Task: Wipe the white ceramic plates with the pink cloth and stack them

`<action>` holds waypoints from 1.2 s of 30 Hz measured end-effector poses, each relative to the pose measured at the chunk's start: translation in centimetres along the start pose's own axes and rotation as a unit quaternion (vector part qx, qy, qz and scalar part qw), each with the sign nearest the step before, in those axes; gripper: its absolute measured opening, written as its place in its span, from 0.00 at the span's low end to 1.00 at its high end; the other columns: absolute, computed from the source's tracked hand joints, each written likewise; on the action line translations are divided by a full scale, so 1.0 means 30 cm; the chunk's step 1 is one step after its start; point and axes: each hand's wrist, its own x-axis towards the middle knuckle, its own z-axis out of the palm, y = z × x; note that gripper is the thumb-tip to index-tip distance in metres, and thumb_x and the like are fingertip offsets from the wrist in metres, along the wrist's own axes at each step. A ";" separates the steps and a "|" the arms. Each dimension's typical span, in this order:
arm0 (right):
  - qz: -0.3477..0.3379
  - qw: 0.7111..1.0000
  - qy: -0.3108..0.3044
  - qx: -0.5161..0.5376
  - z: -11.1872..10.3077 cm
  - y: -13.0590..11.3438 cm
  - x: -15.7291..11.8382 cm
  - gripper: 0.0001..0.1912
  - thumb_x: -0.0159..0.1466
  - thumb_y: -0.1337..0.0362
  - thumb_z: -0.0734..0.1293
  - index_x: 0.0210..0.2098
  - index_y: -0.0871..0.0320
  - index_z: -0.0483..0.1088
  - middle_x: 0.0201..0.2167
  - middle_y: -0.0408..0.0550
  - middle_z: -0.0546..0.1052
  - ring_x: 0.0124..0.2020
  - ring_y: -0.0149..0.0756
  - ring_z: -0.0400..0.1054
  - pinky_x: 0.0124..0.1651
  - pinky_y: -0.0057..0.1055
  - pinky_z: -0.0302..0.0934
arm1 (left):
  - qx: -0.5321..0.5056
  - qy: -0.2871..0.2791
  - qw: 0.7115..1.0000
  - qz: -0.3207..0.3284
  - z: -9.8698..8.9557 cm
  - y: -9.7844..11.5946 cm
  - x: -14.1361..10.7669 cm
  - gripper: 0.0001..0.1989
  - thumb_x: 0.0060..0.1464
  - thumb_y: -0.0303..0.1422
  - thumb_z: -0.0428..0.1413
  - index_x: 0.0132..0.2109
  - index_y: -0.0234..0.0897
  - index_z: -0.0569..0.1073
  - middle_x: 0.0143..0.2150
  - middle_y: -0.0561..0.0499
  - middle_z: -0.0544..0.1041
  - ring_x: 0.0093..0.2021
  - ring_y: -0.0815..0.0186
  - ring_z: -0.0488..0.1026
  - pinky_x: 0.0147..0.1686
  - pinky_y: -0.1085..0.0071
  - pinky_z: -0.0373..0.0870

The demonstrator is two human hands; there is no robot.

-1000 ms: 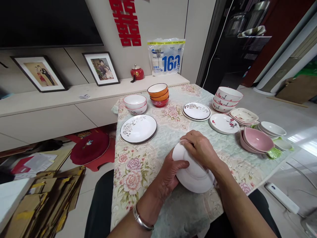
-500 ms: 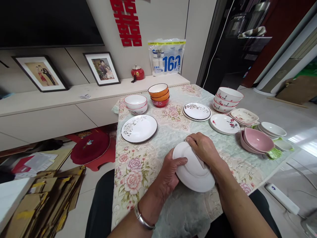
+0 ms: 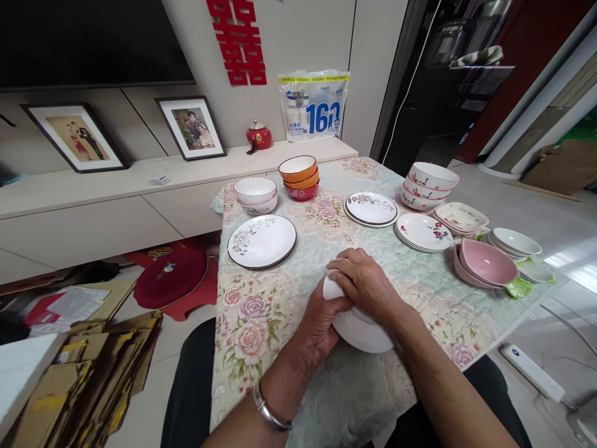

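Tablecloth [image 3: 275, 298] between left edge [image 3: 217, 348] and plate [image 3: 367, 335]

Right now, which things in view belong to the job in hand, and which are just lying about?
In the job:
white plate, gripped by left hand, right hand over it
likely too: orange bowls, pink bowls

Just lying about:
red jar
bag
photo frames
stool
cardboard
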 end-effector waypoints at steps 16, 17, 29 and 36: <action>-0.021 1.000 -0.021 0.009 -0.006 -0.007 -0.002 0.13 0.70 0.65 0.60 0.41 0.55 0.76 0.39 0.50 0.75 0.43 0.39 0.66 0.49 0.35 0.58 | 0.017 -0.016 1.000 -0.009 -0.007 -0.002 0.002 0.22 0.32 0.20 0.63 0.40 0.35 0.75 0.32 0.51 0.78 0.32 0.63 0.73 0.36 0.67 0.66; -0.027 0.999 -0.023 0.016 -0.005 -0.004 -0.001 0.13 0.70 0.64 0.60 0.41 0.55 0.76 0.39 0.49 0.75 0.43 0.39 0.66 0.49 0.35 0.58 | 0.016 -0.018 1.000 -0.008 -0.008 -0.002 0.002 0.22 0.32 0.20 0.64 0.40 0.35 0.75 0.32 0.51 0.79 0.33 0.63 0.73 0.37 0.67 0.66; 0.105 0.994 0.016 -0.021 -0.014 0.046 -0.014 0.12 0.69 0.63 0.60 0.42 0.56 0.76 0.39 0.52 0.75 0.44 0.41 0.67 0.48 0.35 0.59 | 0.004 -0.036 0.999 0.002 -0.009 -0.003 0.003 0.26 0.34 0.22 0.64 0.46 0.33 0.76 0.35 0.47 0.80 0.35 0.59 0.74 0.38 0.64 0.67; 0.049 0.999 -0.005 0.012 -0.004 0.050 -0.010 0.13 0.70 0.62 0.60 0.44 0.55 0.76 0.40 0.50 0.76 0.45 0.39 0.67 0.49 0.35 0.59 | -0.004 -0.008 1.000 0.007 -0.005 -0.005 0.004 0.26 0.33 0.20 0.63 0.46 0.33 0.74 0.35 0.48 0.80 0.34 0.62 0.73 0.38 0.66 0.68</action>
